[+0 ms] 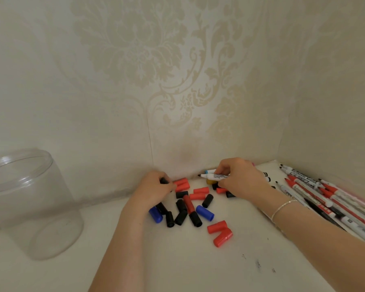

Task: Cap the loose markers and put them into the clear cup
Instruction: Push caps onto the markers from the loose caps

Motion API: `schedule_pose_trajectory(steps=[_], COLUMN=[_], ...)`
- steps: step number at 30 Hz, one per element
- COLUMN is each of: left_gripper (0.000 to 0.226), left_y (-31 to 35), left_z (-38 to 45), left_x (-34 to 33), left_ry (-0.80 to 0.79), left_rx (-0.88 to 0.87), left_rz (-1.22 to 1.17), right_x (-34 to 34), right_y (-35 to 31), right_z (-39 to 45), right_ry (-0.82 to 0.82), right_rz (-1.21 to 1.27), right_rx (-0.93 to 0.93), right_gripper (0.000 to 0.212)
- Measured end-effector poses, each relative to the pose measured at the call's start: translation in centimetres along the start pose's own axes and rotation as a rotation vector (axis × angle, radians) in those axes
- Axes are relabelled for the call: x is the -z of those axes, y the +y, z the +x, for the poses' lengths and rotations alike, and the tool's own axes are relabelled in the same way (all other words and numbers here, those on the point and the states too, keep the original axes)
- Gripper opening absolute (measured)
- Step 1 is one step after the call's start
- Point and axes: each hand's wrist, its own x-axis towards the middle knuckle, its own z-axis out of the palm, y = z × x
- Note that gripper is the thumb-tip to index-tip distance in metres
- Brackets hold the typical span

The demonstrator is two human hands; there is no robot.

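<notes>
L hand (156, 187) grips a black cap (164, 181) by the wall; R hand (238, 179) holds an uncapped marker (214, 176), tip pointing left. Loose red, black & blue caps (190, 207) lie scattered on the white table (198, 266) btwn the hands. Clear cup (30, 203) stands upright far left; uncapped markers (325, 197) piled at right.

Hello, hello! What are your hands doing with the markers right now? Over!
Right hand holds uncapped black-tipped marker. Left hand grips black cap. Clear cup empty, far left. Loose caps scattered between.
</notes>
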Motion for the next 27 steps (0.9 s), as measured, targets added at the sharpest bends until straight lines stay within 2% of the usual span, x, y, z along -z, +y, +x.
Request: schedule_pose_trajectory(steps=[2, 8, 14, 18, 27], left_gripper=[0.004, 0.014, 0.009, 0.009, 0.013], left_y=[-0.5, -1.4, -0.9, -0.1, -0.1], left_z=[0.0, 0.2, 0.2, 0.2, 0.4], left_x=[0.3, 0.9, 0.3, -0.9, -2.4], left_ry=[-0.055, -0.081, -0.090, -0.113, -0.063], left_rx=[-0.002, 0.027, -0.105, -0.168, -0.129], left_rz=[0.048, 0.073, 0.071, 0.170, 0.301], right_x=[-0.4, -1.4, -1.7, -1.6, -1.7], right_y=[-0.1, -0.5, -0.8, -1.1, -1.3], right_z=[0.0, -0.2, -0.1, 0.0, 0.0], right_ry=[-0.004, -0.008, 0.000, -0.005, 0.012], right_rz=[0.035, 0.061, 0.074, 0.086, 0.111], right_rx=[0.003, -0.002, -0.009, -0.004, -0.013], right_gripper=[0.025, 0.027, 0.027, 0.026, 0.027])
